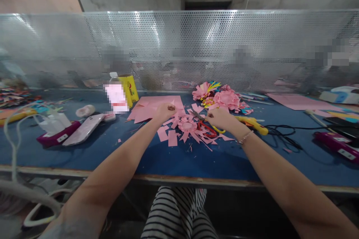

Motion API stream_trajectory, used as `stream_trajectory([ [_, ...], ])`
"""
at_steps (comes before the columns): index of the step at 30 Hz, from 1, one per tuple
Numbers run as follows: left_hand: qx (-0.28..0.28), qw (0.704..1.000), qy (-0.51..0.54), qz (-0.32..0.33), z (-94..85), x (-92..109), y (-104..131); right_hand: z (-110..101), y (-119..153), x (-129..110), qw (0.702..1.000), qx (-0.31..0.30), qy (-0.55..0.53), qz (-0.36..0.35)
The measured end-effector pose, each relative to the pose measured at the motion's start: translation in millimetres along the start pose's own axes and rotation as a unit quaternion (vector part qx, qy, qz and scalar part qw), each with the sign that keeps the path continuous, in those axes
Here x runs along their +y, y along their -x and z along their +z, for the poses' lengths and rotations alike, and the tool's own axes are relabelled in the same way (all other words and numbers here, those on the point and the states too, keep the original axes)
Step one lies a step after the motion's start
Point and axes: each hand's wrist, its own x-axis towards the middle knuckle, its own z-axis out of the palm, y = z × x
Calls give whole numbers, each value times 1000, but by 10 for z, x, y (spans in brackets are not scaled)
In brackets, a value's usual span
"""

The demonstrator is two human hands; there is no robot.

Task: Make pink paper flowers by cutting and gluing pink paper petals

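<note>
My left hand [166, 111] is closed over the right part of some pink paper sheets [146, 107]; whatever its fingers may grip is too small to tell. Closed as well, my right hand [220, 116] is beside scissors [198, 115] with grey blades. Near these are a red handle [206, 130] and a yellow loop [220, 130]; I cannot tell whether my fingers grip any of this. Between and below both hands lies a pink paper flower [187, 126], ringed by cut strips and rectangular pink pieces [172, 138].
Finished-looking paper flowers [226, 99] lie behind my right hand. A yellow glue gun [254, 124] with black cable is to its right. Leftward are a bottle [116, 97], a yellow container [129, 90], a phone [84, 130] and a purple power strip [57, 134]. A perforated metal screen [157, 44] closes the back.
</note>
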Motion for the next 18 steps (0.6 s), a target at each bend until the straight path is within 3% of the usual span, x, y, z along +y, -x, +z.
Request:
stream_trajectory([
  [6, 9, 1000, 29, -2, 65, -105, -73, -61, 39, -15, 998, -55, 18, 24],
  [11, -2, 1000, 19, 7, 105, -84, -54, -163, 85, -43, 987, -145, 68, 33],
  [16, -15, 1000, -13, 12, 110, -7, -5, -325, 116, 136, 960, -238, 121, 78],
  [18, -15, 1000, -6, 15, 114, -19, -13, -402, 149, 266, 957, -243, 122, 102],
])
